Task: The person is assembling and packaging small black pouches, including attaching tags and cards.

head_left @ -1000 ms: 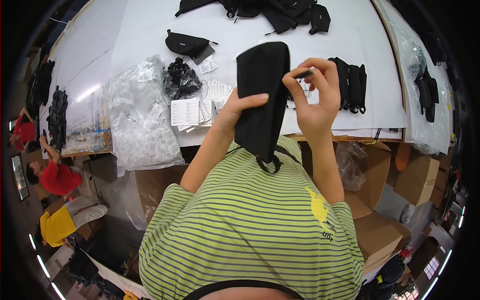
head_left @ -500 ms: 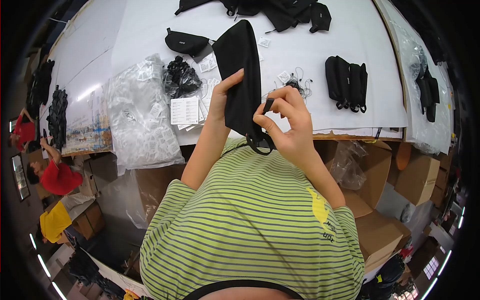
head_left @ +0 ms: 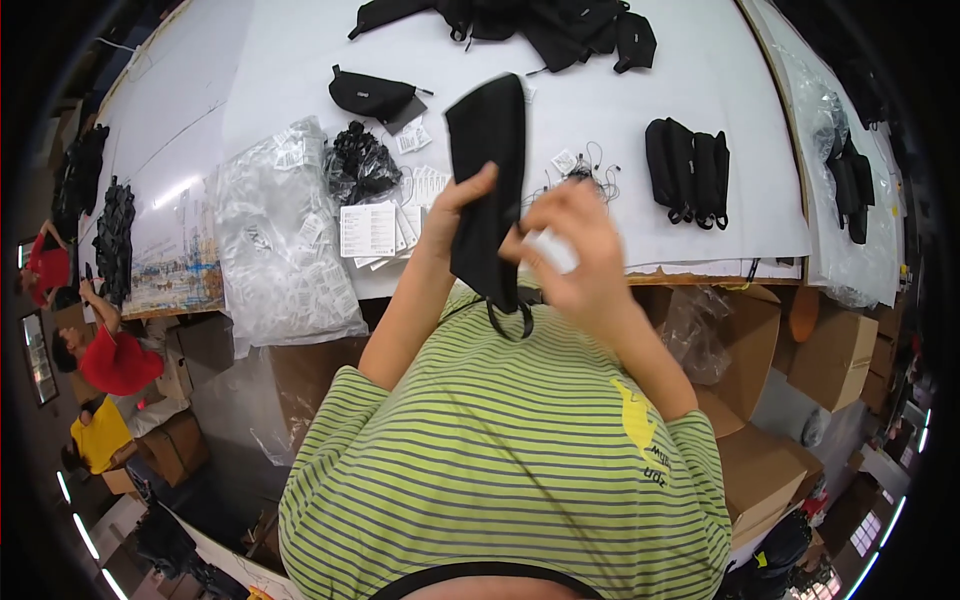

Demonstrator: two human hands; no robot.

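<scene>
A long black fabric pouch (head_left: 487, 135) stands upright in front of me over the table edge, with a loop strap (head_left: 510, 322) hanging from its lower end. My left hand (head_left: 450, 215) is closed round its left side, thumb lying across the front. Beside the pouch's right edge is my right hand (head_left: 590, 255), its fingers curled and blurred by motion. White table shows through the gap between its thumb and fingers. Whether those fingertips grip part of the pouch is too smeared to make out.
On the white table (head_left: 700, 60) lie a bag of clear packets (head_left: 285, 235), a stack of white cards (head_left: 368, 230), a black bundle in plastic (head_left: 360, 165), another pouch (head_left: 372, 95), corded tags (head_left: 590, 175) and a row of black pouches (head_left: 690, 170). Cardboard boxes (head_left: 750, 470) stand below right.
The pouch and my left hand have come down a little toward me. My right hand, which was at a small black tab on the pouch's right edge, is now blurred in motion.
</scene>
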